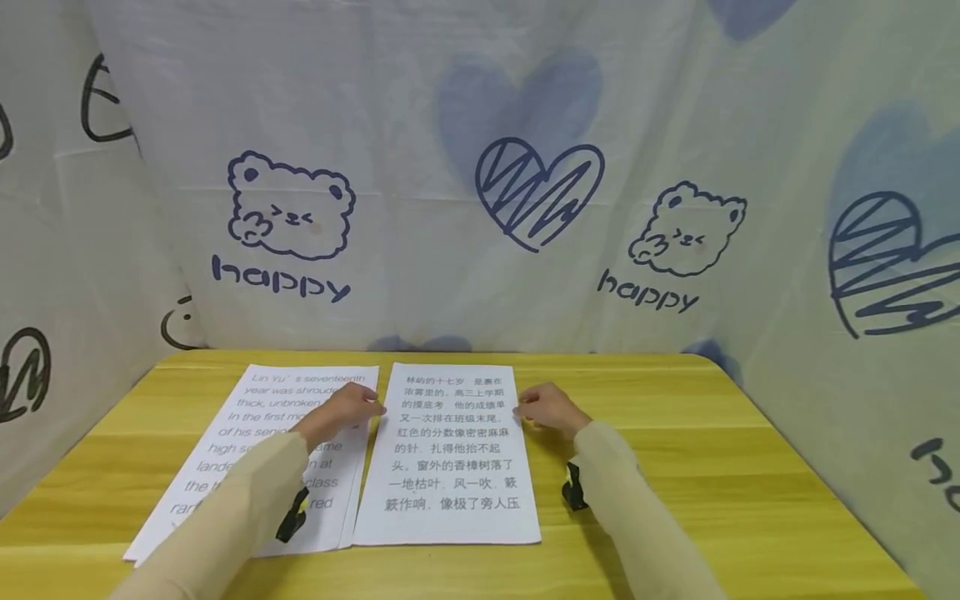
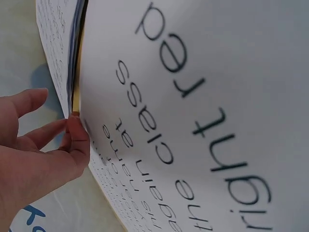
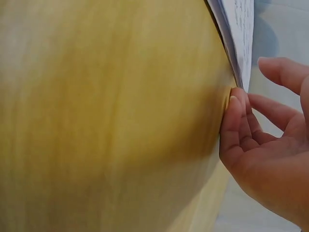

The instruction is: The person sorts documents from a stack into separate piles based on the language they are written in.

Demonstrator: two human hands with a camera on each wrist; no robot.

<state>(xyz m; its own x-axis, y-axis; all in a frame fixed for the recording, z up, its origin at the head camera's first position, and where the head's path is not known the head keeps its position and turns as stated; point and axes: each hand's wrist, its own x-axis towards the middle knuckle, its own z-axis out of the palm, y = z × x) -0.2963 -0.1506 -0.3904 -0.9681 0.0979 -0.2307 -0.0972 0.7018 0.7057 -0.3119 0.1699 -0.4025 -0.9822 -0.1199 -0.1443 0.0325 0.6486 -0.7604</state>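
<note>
A stack of paper sheets (image 1: 450,521) printed with Chinese text lies on the table between the two hands. My left hand (image 1: 347,410) reaches over a second stack of sheets with English text (image 1: 262,450), its fingertips at the left edge of the Chinese stack. In the left wrist view, the thumb of the left hand (image 2: 48,164) stands away from the paper. On the other side, the fingertips of my right hand (image 1: 551,407) meet the right edge of the Chinese stack. The right wrist view shows the right hand (image 3: 265,145) with relaxed, bent fingers and its thumb apart from the sheets.
Both stacks lie side by side on a yellow wood-grain table (image 1: 712,467), a narrow gap between them. A pale cloth (image 1: 420,275) with bears and hearts hangs behind the table and at its sides. The left forearm covers part of the English text.
</note>
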